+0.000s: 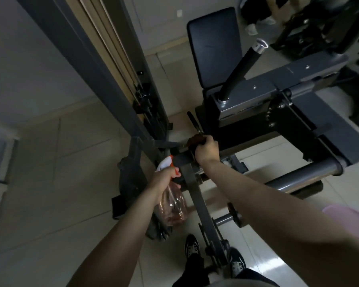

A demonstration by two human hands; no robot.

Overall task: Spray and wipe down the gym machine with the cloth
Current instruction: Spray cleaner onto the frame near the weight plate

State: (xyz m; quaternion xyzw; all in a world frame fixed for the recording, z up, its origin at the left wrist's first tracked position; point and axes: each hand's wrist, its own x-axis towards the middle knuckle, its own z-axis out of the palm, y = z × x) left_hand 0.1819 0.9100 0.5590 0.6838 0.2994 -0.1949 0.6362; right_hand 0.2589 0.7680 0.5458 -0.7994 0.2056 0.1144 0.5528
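Note:
A dark grey gym machine (197, 195) with a black padded seat back (214, 48) fills the middle of the head view. My right hand (206, 150) grips a dark brown cloth (195, 140) and presses it on a low frame bar near the seat base. My left hand (166, 181) holds a clear spray bottle (172, 208) by its neck, to the left of the frame bar. The bottle's white and orange trigger head (167, 162) points up toward the machine.
The weight stack column (104, 65) rises on the left. A black handle with a chrome cap (243, 67) sticks up beside the seat. A padded roller bar (298, 172) lies at right. My two shoes (192, 245) stand on the tiled floor. More equipment sits at top right.

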